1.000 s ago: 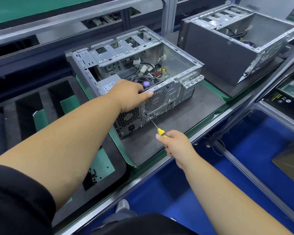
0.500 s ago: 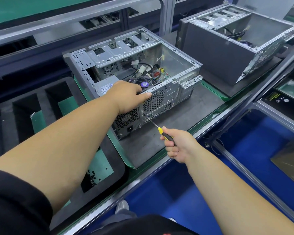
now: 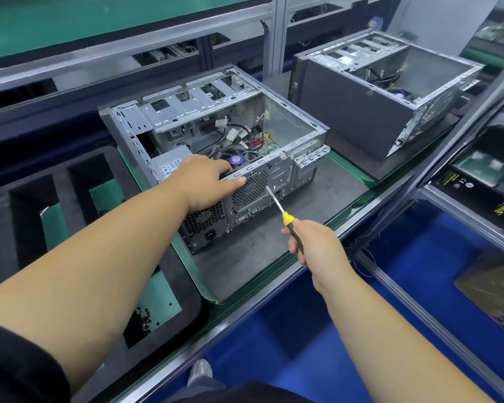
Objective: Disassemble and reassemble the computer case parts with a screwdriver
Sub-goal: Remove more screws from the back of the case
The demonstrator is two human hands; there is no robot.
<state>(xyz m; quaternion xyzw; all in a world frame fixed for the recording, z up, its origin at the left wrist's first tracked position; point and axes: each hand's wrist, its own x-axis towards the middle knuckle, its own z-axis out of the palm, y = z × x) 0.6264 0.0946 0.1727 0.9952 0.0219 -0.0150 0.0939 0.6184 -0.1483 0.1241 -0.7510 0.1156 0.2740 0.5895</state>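
Right hand (image 3: 317,248), nearest the viewer, grips the yellow-and-black handle of the screwdriver (image 3: 285,215); compared with one second ago the hand sits farther back on the handle and the bare steel shaft now reaches up to the round fan grille (image 3: 250,189), its tip at or just off the perforated metal. The tool has thus climbed from the lower rear panel, which suggests the next screw sought lies beside the fan opening. Left hand (image 3: 207,178) remains draped over the top rear edge of the computer case (image 3: 274,117), fingers curled over the rim and thumb laid along it, steadying the chassis. The case, of stamped grey sheet steel with slotted drive bays, lies open-sided on a dark mat (image 3: 253,257) on the desk (image 3: 186,353). Loose black screws (image 3: 144,319) lie in a foam tray (image 3: 79,175) at left. Beyond stands a second case (image 3: 361,91), also open.
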